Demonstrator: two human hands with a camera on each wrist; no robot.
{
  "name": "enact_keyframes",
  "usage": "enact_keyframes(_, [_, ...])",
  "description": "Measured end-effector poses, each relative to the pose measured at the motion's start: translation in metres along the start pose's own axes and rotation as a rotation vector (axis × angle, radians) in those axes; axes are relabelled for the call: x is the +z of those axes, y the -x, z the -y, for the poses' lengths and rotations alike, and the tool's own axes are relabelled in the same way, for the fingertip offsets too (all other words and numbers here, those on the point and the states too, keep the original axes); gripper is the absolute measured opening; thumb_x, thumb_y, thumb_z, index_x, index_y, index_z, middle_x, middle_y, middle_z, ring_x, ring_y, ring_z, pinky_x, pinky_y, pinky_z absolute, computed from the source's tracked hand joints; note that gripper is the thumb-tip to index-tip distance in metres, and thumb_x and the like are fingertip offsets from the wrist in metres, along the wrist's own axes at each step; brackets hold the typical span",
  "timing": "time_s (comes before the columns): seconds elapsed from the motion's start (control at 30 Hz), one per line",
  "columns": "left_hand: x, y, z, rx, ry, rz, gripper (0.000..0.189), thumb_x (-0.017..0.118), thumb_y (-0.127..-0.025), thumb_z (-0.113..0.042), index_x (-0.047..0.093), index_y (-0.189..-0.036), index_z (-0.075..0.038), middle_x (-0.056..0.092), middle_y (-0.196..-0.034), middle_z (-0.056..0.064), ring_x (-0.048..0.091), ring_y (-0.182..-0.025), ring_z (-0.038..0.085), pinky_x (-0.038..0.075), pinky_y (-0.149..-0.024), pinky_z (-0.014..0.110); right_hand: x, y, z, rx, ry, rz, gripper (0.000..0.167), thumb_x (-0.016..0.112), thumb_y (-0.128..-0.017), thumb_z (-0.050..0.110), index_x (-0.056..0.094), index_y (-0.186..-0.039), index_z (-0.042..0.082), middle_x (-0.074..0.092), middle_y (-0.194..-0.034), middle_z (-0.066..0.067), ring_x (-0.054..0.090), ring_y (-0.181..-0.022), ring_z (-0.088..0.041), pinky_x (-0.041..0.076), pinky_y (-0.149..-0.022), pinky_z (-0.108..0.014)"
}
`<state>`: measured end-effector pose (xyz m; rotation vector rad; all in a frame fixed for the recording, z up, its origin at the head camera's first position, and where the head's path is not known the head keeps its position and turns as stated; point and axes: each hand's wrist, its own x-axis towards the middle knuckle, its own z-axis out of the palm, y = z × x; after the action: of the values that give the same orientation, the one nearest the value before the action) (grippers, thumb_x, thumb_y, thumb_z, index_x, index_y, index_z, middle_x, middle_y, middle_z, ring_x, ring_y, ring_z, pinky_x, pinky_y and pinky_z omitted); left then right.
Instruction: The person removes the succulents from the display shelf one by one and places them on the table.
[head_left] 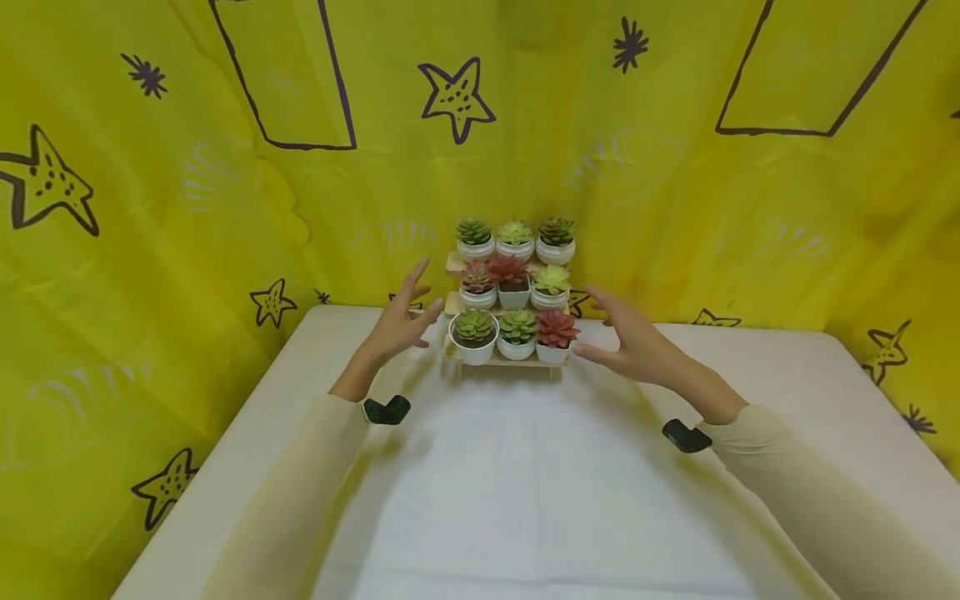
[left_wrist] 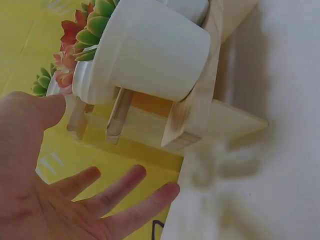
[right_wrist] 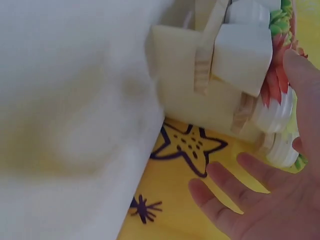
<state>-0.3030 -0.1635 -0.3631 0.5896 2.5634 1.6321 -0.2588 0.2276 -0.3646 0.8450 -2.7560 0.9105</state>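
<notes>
A small tiered wooden stand (head_left: 498, 362) stands at the back of the table, bearing three rows of potted succulents in white pots. A round white pot (left_wrist: 150, 50) with a green succulent (head_left: 474, 327) sits at its front left corner. At the front right corner is a squarish white pot (right_wrist: 242, 55) with a red succulent (head_left: 557, 328). My left hand (head_left: 403, 321) is held beside the stand's left side, fingers spread and apart from it. On the other side my right hand (head_left: 637, 342) has its fingers extended near the red succulent. Neither hand holds anything.
A white cloth (head_left: 510, 483) covers the table. Close behind the stand hangs a yellow curtain (head_left: 375, 192) with drawn starfish, which also runs along both sides. Dark wrist devices (head_left: 387, 410) sit at both cuffs.
</notes>
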Motion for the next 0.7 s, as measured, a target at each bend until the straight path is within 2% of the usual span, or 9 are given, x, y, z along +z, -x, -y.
enact_keyframes(0.13, [0.004,-0.007,0.002,-0.052,0.151,0.033,0.075,0.054,-0.109,-0.025,0.006,-0.167,-0.033,0.026,-0.162,0.03,0.059,-0.12,0.054,0.057,-0.076,0.063,0.013,-0.004,0.002,0.021,-0.065,0.007,0.092,0.078,-0.094,0.031,0.019,-0.162,0.014,0.05,-0.148,-0.024,0.064,-0.114,-0.045,0.054,-0.086,-0.057])
enact_keyframes(0.3, [0.007,-0.013,0.0,-0.119,0.242,0.068,0.076,0.054,-0.109,-0.023,0.006,-0.166,-0.037,0.028,-0.161,0.028,0.058,-0.12,0.053,0.056,-0.08,0.064,0.021,-0.009,0.006,0.056,-0.178,0.003,0.091,0.08,-0.092,0.025,0.021,-0.159,0.011,0.062,-0.133,-0.026,0.069,-0.103,-0.039,0.057,-0.082,-0.051])
enact_keyframes(0.43, [0.009,-0.019,-0.002,-0.164,0.258,0.064,0.076,0.055,-0.108,-0.023,0.009,-0.165,-0.042,0.03,-0.16,0.026,0.059,-0.119,0.052,0.057,-0.081,0.062,0.022,-0.011,0.009,0.109,-0.274,-0.005,0.09,0.082,-0.09,0.022,0.024,-0.157,0.01,0.063,-0.131,-0.027,0.071,-0.097,-0.036,0.057,-0.084,-0.052])
enact_keyframes(0.53, [0.01,-0.022,-0.003,-0.178,0.256,0.066,0.075,0.055,-0.108,-0.021,0.011,-0.164,-0.043,0.03,-0.159,0.026,0.06,-0.117,0.05,0.058,-0.079,0.06,0.023,-0.011,0.01,0.159,-0.303,0.006,0.088,0.083,-0.09,0.023,0.026,-0.156,0.011,0.063,-0.13,-0.026,0.07,-0.097,-0.034,0.056,-0.084,-0.052])
enact_keyframes(0.7, [0.013,-0.025,0.0,-0.161,0.23,0.067,0.075,0.056,-0.108,-0.017,0.012,-0.163,-0.043,0.03,-0.158,0.026,0.063,-0.11,0.047,0.058,-0.077,0.059,0.026,-0.009,0.009,0.195,-0.313,0.026,0.078,0.082,-0.09,0.028,0.037,-0.15,0.008,0.063,-0.13,-0.023,0.068,-0.104,-0.034,0.055,-0.086,-0.05])
